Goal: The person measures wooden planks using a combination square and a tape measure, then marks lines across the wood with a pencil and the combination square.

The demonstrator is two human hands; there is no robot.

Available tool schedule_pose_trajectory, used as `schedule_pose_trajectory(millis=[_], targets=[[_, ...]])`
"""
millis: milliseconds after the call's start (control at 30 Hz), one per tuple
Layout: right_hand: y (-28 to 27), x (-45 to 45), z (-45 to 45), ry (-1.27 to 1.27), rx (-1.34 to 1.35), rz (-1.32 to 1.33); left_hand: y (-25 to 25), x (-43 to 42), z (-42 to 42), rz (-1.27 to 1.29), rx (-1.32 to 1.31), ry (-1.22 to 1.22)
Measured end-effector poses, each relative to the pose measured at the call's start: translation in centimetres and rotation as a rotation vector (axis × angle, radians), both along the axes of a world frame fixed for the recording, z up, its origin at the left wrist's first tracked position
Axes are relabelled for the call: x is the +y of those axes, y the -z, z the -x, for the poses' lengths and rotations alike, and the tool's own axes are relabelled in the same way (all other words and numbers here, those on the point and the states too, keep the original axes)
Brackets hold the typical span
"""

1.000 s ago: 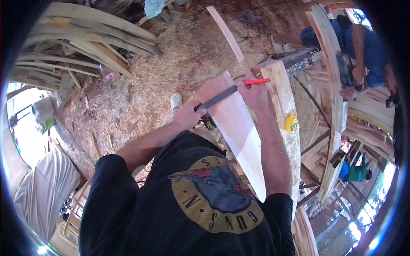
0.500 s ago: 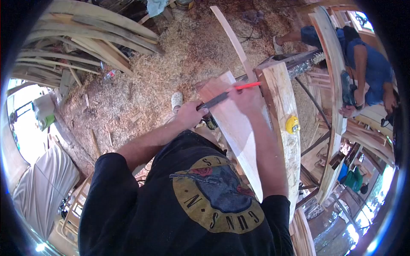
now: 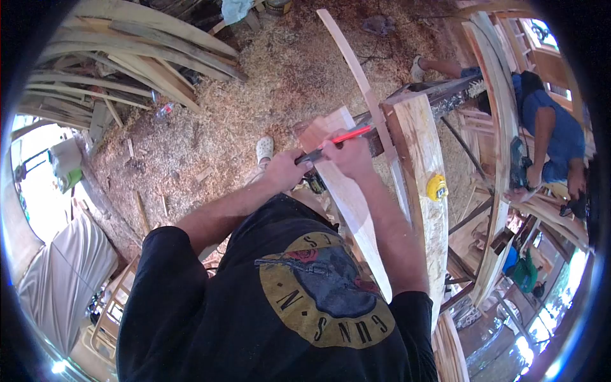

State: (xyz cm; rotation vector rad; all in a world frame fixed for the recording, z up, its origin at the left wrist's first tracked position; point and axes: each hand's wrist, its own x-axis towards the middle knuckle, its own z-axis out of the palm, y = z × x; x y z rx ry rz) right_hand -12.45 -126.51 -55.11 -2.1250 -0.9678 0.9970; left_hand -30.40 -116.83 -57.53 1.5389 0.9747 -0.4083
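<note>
A pale tapered board [image 3: 356, 210] lies before me, its wide end away from my body. My left hand [image 3: 285, 169] is closed on the end of a dark flat bar [image 3: 310, 157] that crosses the wide end of the board. My right hand [image 3: 349, 155] is closed round a red pencil [image 3: 352, 134] and rests on the board, near the bar. Part of the bar is hidden under the right hand. Just right of the board runs a long thin strip of wood [image 3: 360, 76].
A thick beam [image 3: 423, 146] bears a yellow tape measure [image 3: 436, 188]. Curved planks [image 3: 140, 44] are stacked at upper left. A co-worker in blue [image 3: 552, 127] holds a power tool [image 3: 519, 162] at a long plank on the right. Shavings cover the floor [image 3: 210, 140].
My right hand has slid left along the bar with the red pencil, toward my left hand. The left hand has hardly moved. The co-worker at right has shifted slightly downward in view.
</note>
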Motion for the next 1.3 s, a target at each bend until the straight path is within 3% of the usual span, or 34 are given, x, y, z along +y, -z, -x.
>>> schedule_pose_trajectory(millis=[300,467,667,800,1000,1100,1167,1233,1300], targets=[[0.7,0.0,1.1,-0.081,-0.025,-0.011,-0.2,-0.2,0.1,-0.084,-0.036,-0.003],[-0.1,0.1,-1.3,-0.008,-0.022,0.057,-0.4,0.3,-0.1,0.009,-0.002,0.033],[0.9,-0.1,0.7,-0.101,-0.07,-0.045,0.3,-0.1,0.1,0.008,-0.018,0.01],[0.5,-0.2,-1.2,0.091,0.097,0.02,0.6,-0.1,0.1,0.058,-0.026,-0.009],[1.0,-0.2,0.9,-0.07,-0.052,-0.096,0.3,-0.1,0.1,0.01,-0.013,0.014],[0.2,-0.8,-3.0,-0.058,-0.198,-0.073,0.8,-0.1,0.2,0.048,-0.041,0.007],[2.4,-1.7,-7.1,-0.017,-0.393,0.029,0.7,-0.1,0.2,0.056,-0.032,-0.006],[-1.1,-0.8,-8.8,0.043,-0.606,-0.053,0.2,0.0,0.1,0.025,-0.019,0.016],[-2.1,-1.1,-9.5,0.241,-0.556,-0.21,-0.6,0.2,-0.2,-0.043,-0.006,0.067]])
